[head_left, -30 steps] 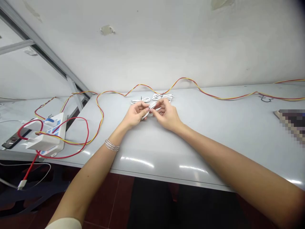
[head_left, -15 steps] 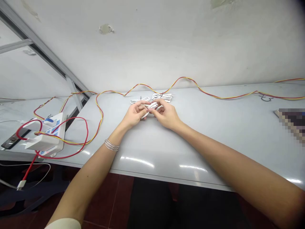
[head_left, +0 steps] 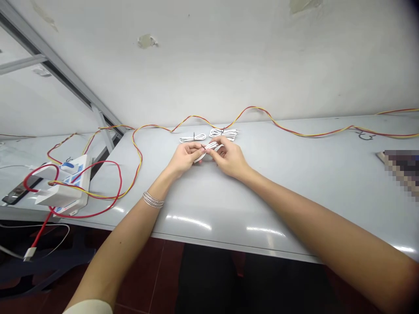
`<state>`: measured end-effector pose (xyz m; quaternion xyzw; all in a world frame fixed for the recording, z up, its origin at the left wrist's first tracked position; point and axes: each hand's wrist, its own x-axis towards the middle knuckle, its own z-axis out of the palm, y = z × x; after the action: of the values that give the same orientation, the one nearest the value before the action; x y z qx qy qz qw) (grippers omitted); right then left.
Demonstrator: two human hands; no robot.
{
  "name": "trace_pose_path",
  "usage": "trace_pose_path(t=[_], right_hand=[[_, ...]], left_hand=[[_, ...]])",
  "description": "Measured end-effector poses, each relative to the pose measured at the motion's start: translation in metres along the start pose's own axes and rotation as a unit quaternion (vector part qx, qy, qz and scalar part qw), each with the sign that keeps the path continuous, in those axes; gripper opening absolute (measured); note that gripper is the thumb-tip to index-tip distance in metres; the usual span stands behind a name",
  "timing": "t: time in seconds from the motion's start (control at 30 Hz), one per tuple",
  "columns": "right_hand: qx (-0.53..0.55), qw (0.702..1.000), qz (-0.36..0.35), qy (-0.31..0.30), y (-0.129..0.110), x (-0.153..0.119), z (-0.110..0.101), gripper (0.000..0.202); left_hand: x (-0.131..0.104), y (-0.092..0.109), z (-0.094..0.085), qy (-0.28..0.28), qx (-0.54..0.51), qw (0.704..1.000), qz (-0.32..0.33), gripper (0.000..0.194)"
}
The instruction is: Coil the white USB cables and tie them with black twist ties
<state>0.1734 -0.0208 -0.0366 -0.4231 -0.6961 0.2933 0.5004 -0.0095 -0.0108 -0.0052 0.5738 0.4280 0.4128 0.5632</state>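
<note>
A coiled white cable [head_left: 210,146] is held between both hands over the middle of the grey table. My left hand [head_left: 187,158] pinches its left end, where a dark tie shows near the fingertips. My right hand [head_left: 228,156] grips the right side of the coil with thumb and fingers closed. Just beyond the hands lie two more white cable bundles, a thinner one [head_left: 188,138] on the left and a thicker one [head_left: 225,134] on the right, each with a dark tie round it.
A red and yellow twisted wire [head_left: 196,116] runs along the back by the wall. On the left stand a white power strip [head_left: 84,174] with plugs and red cable loops, and a dark phone [head_left: 19,192]. A dark tie [head_left: 365,135] and a pixelated object [head_left: 404,168] lie right.
The left fingers have drawn in and lowered slightly, showing more of the thinner bundle behind them. Both hands still hold the coil in nearly the same place.
</note>
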Motion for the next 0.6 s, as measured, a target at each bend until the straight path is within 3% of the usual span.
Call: trace_pose_path(t=[0.37,0.6], right_hand=[[0.045,0.999,-0.021,-0.004,-0.0052,-0.0010,-0.0007,0.027],[0.068,0.997,-0.025,0.001,-0.0053,-0.0004,0.0003,0.017]], left_hand=[[0.0016,-0.0077,-0.0015,0.007,-0.007,1.000,0.021,0.035],[0.0004,-0.0064,0.0022,0.012,-0.009,0.998,0.061,0.033]])
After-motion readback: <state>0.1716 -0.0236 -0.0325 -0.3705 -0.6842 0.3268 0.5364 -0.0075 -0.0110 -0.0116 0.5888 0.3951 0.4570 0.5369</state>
